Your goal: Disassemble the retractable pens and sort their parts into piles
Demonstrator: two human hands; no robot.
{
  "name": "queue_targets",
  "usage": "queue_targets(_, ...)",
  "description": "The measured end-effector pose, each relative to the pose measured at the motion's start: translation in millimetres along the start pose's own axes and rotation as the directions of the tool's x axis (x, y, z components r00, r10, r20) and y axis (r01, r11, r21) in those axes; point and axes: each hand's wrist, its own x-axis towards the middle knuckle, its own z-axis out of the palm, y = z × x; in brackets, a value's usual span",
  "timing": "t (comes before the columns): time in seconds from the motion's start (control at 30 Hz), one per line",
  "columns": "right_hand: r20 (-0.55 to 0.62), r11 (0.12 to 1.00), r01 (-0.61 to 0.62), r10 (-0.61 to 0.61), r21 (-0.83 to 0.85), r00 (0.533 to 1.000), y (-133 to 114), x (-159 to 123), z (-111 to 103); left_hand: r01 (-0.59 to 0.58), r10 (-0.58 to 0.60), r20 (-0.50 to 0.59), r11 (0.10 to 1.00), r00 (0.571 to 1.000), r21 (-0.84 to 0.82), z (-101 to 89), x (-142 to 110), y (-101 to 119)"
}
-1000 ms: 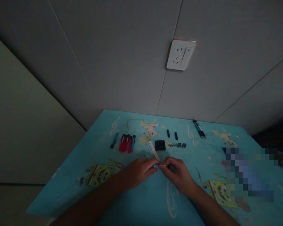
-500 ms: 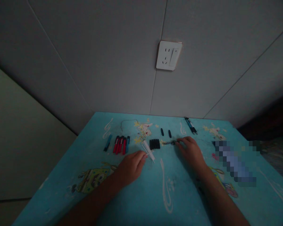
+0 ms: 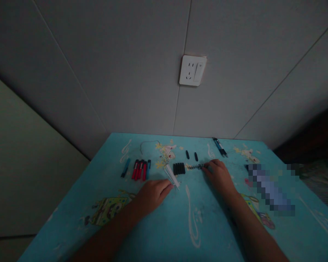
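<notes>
My left hand [image 3: 155,193] is closed, thumb and forefinger pinched at the near end of a bundle of thin white tubes [image 3: 171,175], which look like pen refills. One tube appears to be between the fingertips. My right hand [image 3: 217,174] is bent over the right end of a row of small dark springs [image 3: 195,167]. Its fingertips are pressed together there, and whatever is in them is too small to make out. Between the hands lies a block of short black pieces [image 3: 179,168] side by side. Two more black pieces, one a short grip [image 3: 196,157], lie behind the springs.
Several red pen barrels [image 3: 139,170] and a blue barrel [image 3: 148,169] lie left of the tubes, with another blue one [image 3: 125,168] farther left. Pens [image 3: 220,147] lie at the back right. A blurred-out bluish object [image 3: 272,189] is at right. A wall socket [image 3: 192,70] is above.
My left fingertips have shifted slightly right and down along the white tubes. My right hand has stayed at the springs, its fingers a little lower. The view has tilted slightly up.
</notes>
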Motion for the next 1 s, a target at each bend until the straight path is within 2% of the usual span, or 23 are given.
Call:
queue_targets(0.17, 0.019, 0.994, -0.028, 0.026, 0.102, 0.999, -2.4, -0.8, -10.8, -0.002, 0.001, -0.044, 1.000, 0.999, -0.018, -0.6, 2.1, -2.5)
queue_targets(0.27, 0.058, 0.975, -0.034, 0.022, 0.220, 0.998, -13.9, -3.7, -17.9, -0.003, 0.004, -0.042, 1.000, 0.999, 0.013, -2.8, 2.7, -2.9)
queue_targets(0.33, 0.091, 0.905, -0.050, 0.013, 0.422, 0.996, -28.0, -7.7, -20.1, -0.005, 0.006, -0.046, 1.000, 0.999, 0.023, -3.7, 2.6, -2.2)
queue_targets(0.4, 0.128, 0.762, -0.095, 0.015, 0.640, 0.992, -45.2, -13.4, -19.4, -0.010, 0.011, -0.053, 1.000, 0.999, 0.019, -4.1, 2.6, -1.2)
queue_targets(0.47, 0.169, 0.651, -0.135, 0.011, 0.747, 0.986, -62.1, -19.7, -16.7, -0.013, 0.014, -0.047, 1.000, 0.999, 0.015, -4.2, 2.5, -0.2)
queue_targets(0.53, 0.201, 0.609, -0.150, -0.017, 0.779, 0.979, -75.3, -25.0, -13.7, -0.012, 0.013, -0.041, 1.000, 0.999, 0.020, -4.3, 2.5, 0.7)
queue_targets(0.67, 0.242, 0.603, -0.150, -0.075, 0.784, 0.967, -87.8, -30.1, -11.0, -0.015, 0.016, -0.030, 0.999, 0.999, 0.031, -4.5, 2.2, 1.8)
queue_targets(0.8, 0.262, 0.612, -0.145, -0.106, 0.778, 0.959, -89.9, -31.2, -10.3, -0.032, 0.033, -0.026, 0.999, 0.999, 0.035, -2.9, 1.4, 0.8)
queue_targets(1.0, 0.251, 0.641, -0.146, -0.075, 0.754, 0.965, -86.2, -30.2, -11.8, -0.022, 0.022, 0.006, 0.999, 1.000, 0.025, -2.6, 0.8, -1.0)
